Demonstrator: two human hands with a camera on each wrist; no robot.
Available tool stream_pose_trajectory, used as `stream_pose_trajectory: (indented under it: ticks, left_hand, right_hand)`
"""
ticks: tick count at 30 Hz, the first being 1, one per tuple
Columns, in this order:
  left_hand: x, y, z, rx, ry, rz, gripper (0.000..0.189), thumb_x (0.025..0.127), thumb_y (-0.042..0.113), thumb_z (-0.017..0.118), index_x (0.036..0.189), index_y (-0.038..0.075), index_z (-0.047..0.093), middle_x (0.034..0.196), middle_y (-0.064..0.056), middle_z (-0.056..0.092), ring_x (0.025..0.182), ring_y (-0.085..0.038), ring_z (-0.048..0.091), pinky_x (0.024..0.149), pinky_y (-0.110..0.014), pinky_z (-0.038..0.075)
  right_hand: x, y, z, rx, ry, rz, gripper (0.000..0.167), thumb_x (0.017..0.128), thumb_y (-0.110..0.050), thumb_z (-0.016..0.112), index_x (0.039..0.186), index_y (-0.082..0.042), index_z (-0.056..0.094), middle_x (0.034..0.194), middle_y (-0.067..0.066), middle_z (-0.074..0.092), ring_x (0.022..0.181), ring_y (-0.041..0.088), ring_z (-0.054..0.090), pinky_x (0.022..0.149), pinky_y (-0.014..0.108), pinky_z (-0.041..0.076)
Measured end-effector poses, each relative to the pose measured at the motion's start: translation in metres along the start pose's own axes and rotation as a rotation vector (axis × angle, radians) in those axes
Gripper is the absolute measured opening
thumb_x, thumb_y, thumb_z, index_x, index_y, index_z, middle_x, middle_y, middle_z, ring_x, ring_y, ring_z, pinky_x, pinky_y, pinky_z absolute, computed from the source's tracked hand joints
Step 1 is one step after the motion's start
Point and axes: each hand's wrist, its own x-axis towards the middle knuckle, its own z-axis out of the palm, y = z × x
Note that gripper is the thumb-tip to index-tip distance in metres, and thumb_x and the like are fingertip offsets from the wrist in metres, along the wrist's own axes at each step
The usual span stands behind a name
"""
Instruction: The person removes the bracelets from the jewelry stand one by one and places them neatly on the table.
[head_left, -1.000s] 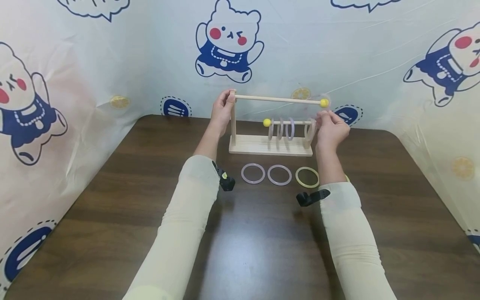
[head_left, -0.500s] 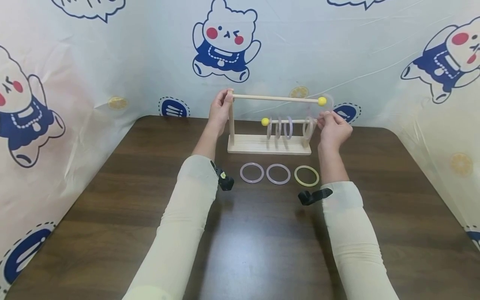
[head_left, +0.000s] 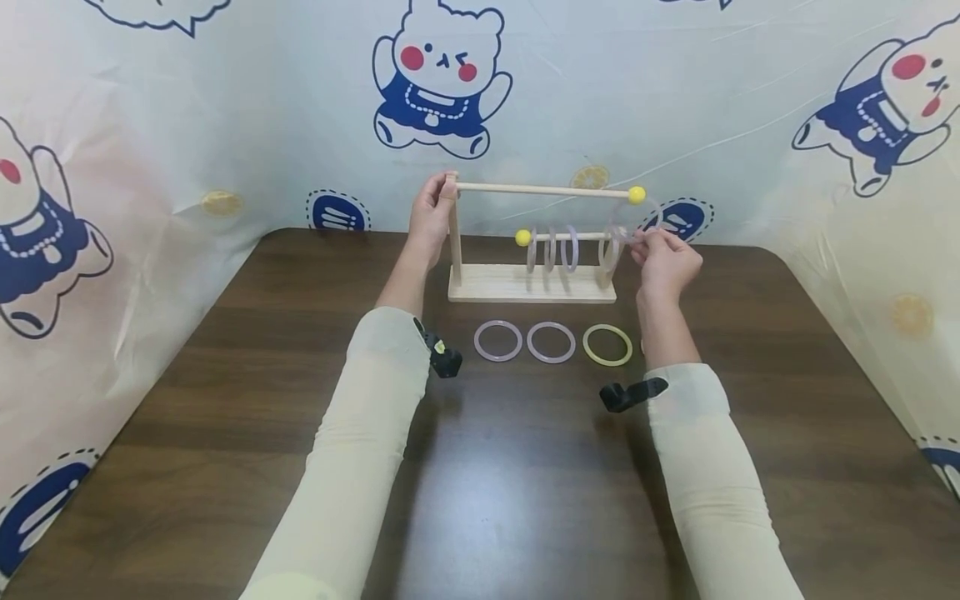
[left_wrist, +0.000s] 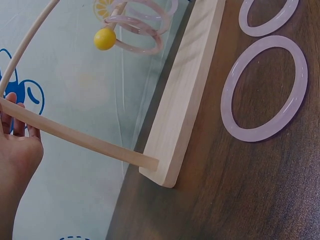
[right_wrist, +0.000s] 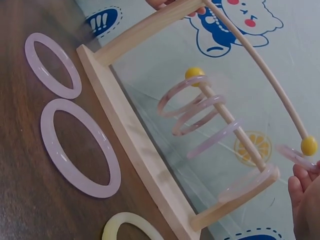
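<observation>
My left hand (head_left: 432, 218) grips the top of the tall post of a wooden bangle stand (head_left: 491, 285), where the upper rod begins. My right hand (head_left: 667, 262) pinches a translucent pale purple bangle (right_wrist: 294, 156) close to the yellow ball (right_wrist: 309, 146) at the upper rod's free end. In the head view this bangle overlaps the rod's end. The lower rod (right_wrist: 240, 132), on the short right post, bears several bangles: two marbled ones near its yellow ball (head_left: 522, 238), a purple one (head_left: 571, 249) in the middle and a pale one (right_wrist: 247, 184) against the post.
On the dark wooden table (head_left: 487, 467), in front of the stand, lie two purple bangles (head_left: 498, 341) and a yellow bangle (head_left: 607, 345) in a row. Something small is mostly hidden behind the right forearm. A printed cloth (head_left: 300, 108) hangs behind the table.
The bangle in my right hand has turned and shifted left around the upper rod's ball end in the head view. My left hand keeps its grip on the post. The head view has shifted slightly.
</observation>
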Motion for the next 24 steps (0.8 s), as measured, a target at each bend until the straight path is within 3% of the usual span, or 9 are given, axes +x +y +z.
stream_pose_trajectory:
  ticks: [9, 19, 24]
  left_hand:
    - [-0.001, 0.000, 0.001, 0.009, -0.004, -0.021, 0.041, 0.092, 0.036, 0.049, 0.127, 0.015, 0.052, 0.110, -0.001, 0.055, 0.109, -0.017, 0.047, 0.094, -0.028, 0.035]
    - [-0.001, 0.001, 0.000, 0.004, -0.002, -0.001, 0.041, 0.094, 0.034, 0.048, 0.128, 0.012, 0.051, 0.118, -0.011, 0.053, 0.107, -0.017, 0.047, 0.094, -0.028, 0.035]
    - [-0.002, 0.002, -0.001, -0.003, -0.002, 0.000, 0.040, 0.094, 0.033, 0.049, 0.128, 0.011, 0.051, 0.112, -0.005, 0.055, 0.105, -0.015, 0.048, 0.093, -0.027, 0.035]
  right_hand:
    - [0.001, 0.003, -0.009, 0.017, -0.014, 0.028, 0.011, 0.084, 0.000, 0.062, 0.076, -0.003, 0.070, 0.066, 0.007, 0.067, 0.055, 0.013, 0.064, 0.052, 0.021, 0.050]
    - [-0.003, -0.001, -0.013, 0.034, -0.112, 0.024, 0.015, 0.081, 0.006, 0.061, 0.072, -0.003, 0.069, 0.063, 0.007, 0.066, 0.053, 0.013, 0.064, 0.051, 0.023, 0.051]
    - [-0.007, -0.005, -0.016, 0.042, -0.138, 0.036, 0.013, 0.082, 0.005, 0.062, 0.074, -0.002, 0.070, 0.064, 0.008, 0.067, 0.054, 0.014, 0.065, 0.052, 0.024, 0.052]
